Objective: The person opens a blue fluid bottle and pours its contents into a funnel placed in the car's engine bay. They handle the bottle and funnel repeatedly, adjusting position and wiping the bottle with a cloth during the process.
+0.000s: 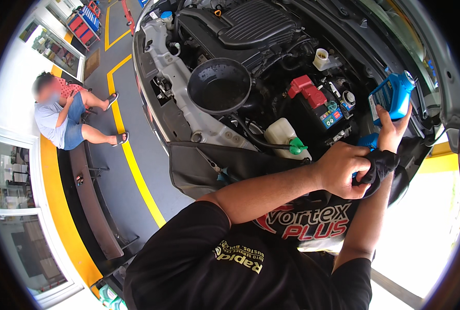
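My right hand (392,128) grips a blue plastic bottle (393,98), raised at the right side of the engine bay with its neck up. My left hand (343,170) is closed on a black cloth (381,166), close to my right forearm. Another blue object (368,140) shows partly behind my left hand; its kind is hidden. Beyond the hands sits a car battery (329,113) with a red terminal cover (307,91). A whitish fluid tank (281,133) with a green cap (297,146) stands nearer to my left forearm.
A wide black funnel (219,87) stands in the engine bay, left of the battery. The ribbed engine cover (258,23) lies beyond it. A dark fender cover (194,168) drapes the car's near edge. At left, a person (65,111) sits on a bench (88,201).
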Demonstrator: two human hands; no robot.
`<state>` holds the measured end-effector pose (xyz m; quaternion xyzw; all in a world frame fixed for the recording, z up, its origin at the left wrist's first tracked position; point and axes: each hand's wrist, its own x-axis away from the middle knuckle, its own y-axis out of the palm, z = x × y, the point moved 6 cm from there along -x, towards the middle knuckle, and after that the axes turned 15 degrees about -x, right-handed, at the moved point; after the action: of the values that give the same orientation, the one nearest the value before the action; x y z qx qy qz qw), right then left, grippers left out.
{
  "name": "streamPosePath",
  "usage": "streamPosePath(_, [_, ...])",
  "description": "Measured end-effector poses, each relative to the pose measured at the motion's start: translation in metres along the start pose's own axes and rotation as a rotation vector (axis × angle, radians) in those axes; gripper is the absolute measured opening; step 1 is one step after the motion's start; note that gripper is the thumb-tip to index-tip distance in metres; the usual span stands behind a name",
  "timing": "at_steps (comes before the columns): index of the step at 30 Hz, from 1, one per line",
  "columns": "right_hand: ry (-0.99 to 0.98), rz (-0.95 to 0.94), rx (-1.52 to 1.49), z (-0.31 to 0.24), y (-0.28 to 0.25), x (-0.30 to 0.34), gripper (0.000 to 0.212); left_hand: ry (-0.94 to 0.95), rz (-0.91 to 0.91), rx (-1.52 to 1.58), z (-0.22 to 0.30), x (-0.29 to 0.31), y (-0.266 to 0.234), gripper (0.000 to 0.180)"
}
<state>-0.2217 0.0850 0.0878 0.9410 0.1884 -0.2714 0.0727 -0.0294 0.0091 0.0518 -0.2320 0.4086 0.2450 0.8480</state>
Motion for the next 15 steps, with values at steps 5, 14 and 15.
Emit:
streamPosePath(5, [-0.011,-0.004,0.009,-0.0004,0.0025,0.0004,0.074,-0.007,0.0,-0.008,0.0001,-0.0001,-0.0008,0.03])
streamPosePath(14, [-0.008,-0.03,0.02,-0.0006,0.0027,0.003,0.075,0.074,0.023,-0.067,0.0028,-0.0006,-0.0027,0.032])
streamPosePath(15, [-0.007,-0.037,0.015,0.0003,0.0032,0.0031,0.075,0.076,0.016,-0.072,0.0023,-0.001,-0.003,0.032])
